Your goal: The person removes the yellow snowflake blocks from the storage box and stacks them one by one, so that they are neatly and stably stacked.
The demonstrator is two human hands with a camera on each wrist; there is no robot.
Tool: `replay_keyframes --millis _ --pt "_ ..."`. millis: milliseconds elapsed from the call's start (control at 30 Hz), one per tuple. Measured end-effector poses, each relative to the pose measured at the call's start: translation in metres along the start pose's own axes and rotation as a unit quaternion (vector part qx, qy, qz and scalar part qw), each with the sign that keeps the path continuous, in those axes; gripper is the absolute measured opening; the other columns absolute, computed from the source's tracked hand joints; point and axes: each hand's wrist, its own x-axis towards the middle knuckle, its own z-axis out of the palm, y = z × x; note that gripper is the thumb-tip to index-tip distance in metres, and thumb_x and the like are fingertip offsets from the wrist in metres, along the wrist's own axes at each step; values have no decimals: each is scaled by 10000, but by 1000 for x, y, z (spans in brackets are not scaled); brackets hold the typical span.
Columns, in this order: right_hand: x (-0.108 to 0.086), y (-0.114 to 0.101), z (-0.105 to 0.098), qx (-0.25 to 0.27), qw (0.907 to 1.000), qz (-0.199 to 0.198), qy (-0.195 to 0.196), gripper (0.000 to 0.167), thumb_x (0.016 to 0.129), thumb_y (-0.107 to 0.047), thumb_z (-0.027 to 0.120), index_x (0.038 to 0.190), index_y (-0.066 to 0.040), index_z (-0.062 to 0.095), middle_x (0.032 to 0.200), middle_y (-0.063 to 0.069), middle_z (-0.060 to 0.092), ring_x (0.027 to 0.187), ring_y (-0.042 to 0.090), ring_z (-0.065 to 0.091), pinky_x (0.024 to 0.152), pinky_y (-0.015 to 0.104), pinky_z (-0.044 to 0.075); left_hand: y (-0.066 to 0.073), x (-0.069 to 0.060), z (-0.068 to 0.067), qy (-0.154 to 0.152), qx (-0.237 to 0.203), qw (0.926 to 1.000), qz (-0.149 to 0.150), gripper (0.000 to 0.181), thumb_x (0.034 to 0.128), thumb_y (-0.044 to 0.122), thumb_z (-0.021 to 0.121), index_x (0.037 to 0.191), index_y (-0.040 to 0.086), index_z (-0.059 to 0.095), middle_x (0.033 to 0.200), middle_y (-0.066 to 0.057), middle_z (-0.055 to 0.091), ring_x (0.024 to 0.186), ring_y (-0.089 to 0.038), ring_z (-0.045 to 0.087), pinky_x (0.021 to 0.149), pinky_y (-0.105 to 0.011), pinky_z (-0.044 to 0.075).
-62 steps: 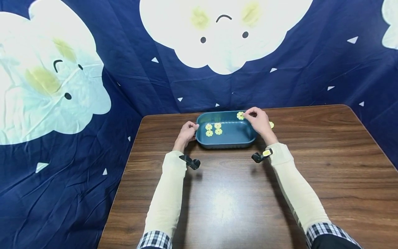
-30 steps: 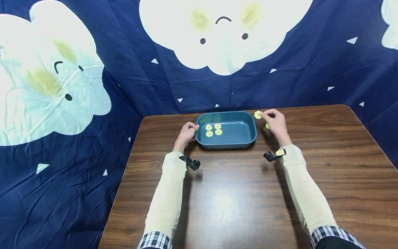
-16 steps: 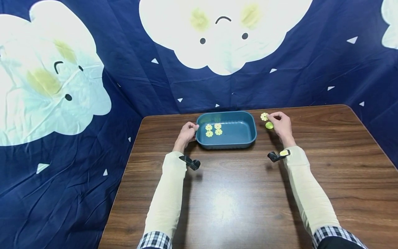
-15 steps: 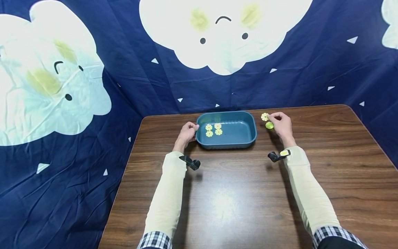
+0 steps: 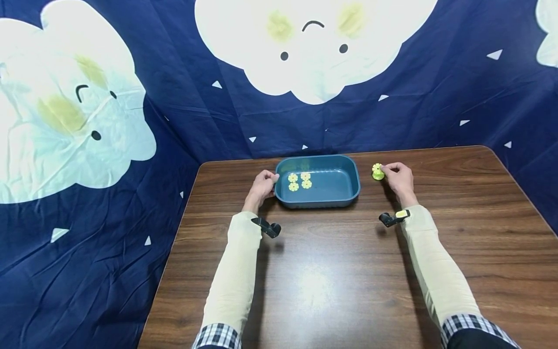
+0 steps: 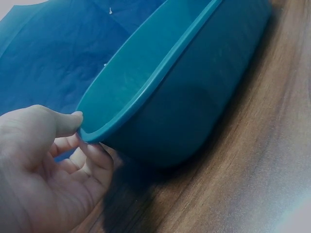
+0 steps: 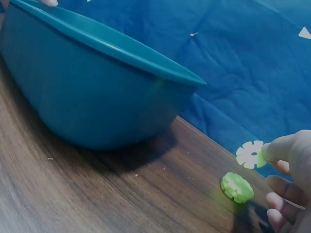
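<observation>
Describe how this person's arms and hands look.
Left hand and right hand are bare. Cream sleeves meet black-and-white checked cuffs, then black cloth. Each sleeve carries a black camera near the hand; the right one shows a yellow patch.

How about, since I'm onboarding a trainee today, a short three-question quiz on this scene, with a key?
1. True or false: the right hand grips the blue tub.

2. Where does the green pile rest?
A) Inside the tub
B) On the table, to the right of the tub
C) On the table, to the left of the tub

3. How many flower-shaped pieces show inside the tub in the head view?

Key
1. False: it pinches a single flower-shaped piece, while the left hand grips the tub by its rim.
2. B
3. Four
</observation>
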Motion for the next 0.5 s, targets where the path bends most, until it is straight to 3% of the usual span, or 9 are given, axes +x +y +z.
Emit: replay_keyframes --millis 233,500 --pt "-1 3 -1 -352 9993 87 -53 423 915 -415 579 1088 -30 608 1165 147 588 1078 295 515 961 372 387 0 -1 1 69 4 10000 57 172 989 250 534 886 126 472 852 -25 448 681 -118 450 592 -229 442" --pt "2 5 -1 -548 9981 188 -190 389 918 -381 584 1087 -32 605 1217 182 582 1169 338 490 1034 421 366 -1 -1 1 65 21 10000 55 173 990 254 530 890 126 472 858 -26 449 687 -122 447 616 -245 444"
